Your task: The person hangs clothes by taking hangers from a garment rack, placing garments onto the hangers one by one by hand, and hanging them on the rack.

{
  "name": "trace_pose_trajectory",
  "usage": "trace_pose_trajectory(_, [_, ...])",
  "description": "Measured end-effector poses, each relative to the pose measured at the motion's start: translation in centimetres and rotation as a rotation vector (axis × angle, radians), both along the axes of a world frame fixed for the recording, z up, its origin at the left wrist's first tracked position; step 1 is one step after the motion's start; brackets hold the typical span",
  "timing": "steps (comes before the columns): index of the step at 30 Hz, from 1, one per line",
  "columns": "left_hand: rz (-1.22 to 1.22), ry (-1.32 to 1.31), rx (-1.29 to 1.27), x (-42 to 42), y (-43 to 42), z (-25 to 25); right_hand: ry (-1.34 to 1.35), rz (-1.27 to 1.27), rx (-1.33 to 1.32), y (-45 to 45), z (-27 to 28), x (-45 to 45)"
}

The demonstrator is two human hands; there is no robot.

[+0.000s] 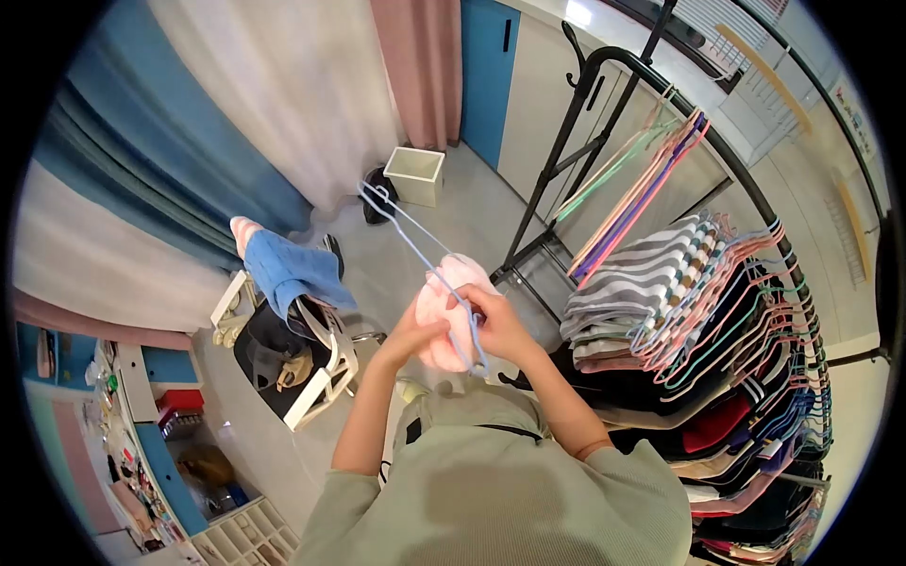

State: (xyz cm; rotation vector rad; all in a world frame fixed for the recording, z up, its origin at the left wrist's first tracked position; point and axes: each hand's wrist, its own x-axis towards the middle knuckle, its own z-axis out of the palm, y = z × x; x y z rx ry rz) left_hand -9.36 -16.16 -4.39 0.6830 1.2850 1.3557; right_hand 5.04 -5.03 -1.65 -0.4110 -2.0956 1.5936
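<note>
A folded or bunched pale pink cloth [437, 304] is between my two hands, in front of my waist; its exact kind is hidden by the folds. My left hand [415, 337] is closed on its left side, thumb pressed over the fabric. Across the cloth lies a light blue clothes hanger [412, 247], tilted, with its far end reaching up and left toward the curtain. My right hand [500, 325] is closed around the near part of the hanger and touches the cloth's right edge.
On the right stands a black clothes rack [543, 189] with bare hangers [634, 203] and many hung garments [628, 288]. A white chair [321, 382] with a blue garment [288, 269] over it is at left. A white bin [415, 176] stands ahead by the curtains [283, 94].
</note>
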Motion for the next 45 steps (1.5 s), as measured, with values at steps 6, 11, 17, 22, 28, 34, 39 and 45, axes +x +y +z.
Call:
trace_pose_trajectory(6, [0.28,-0.009,0.068,1.7,0.3,-2.2,0.08,0.056,-0.066,1.8,-0.7,3.0])
trace_pose_trajectory(11, [0.422,-0.277,0.212,1.8,-0.1,-2.4,0.054,-0.19,-0.196,4.0,-0.5,5.1])
trace_pose_trajectory(17, [0.282,0.017,0.185,-0.4,-3.2,-1.6,-0.01,-0.31,0.005,5.4,-0.8,5.5])
trace_pose_trajectory(22, [0.412,0.37,0.135,-0.2,-3.5,2.0,-0.117,-0.258,0.088,5.6,-1.5,5.0])
trace_pose_trajectory(28, [0.298,-0.386,0.284,1.8,-3.3,2.1,0.085,-0.236,-0.086,4.5,-3.9,2.9])
trace_pose_trajectory(34, [0.216,-0.879,0.39,3.0,-3.0,-1.0,0.195,0.005,-0.079,2.3,-3.3,2.2])
trace_pose_trajectory(39, [0.196,-0.95,0.575,1.8,-2.7,-0.6,0.186,0.33,-0.065,2.3,-4.1,1.7])
trace_pose_trajectory(45, [0.437,-0.733,0.965,-0.6,-0.7,3.0,-0.135,0.336,-0.141,1.4,-3.9,2.2])
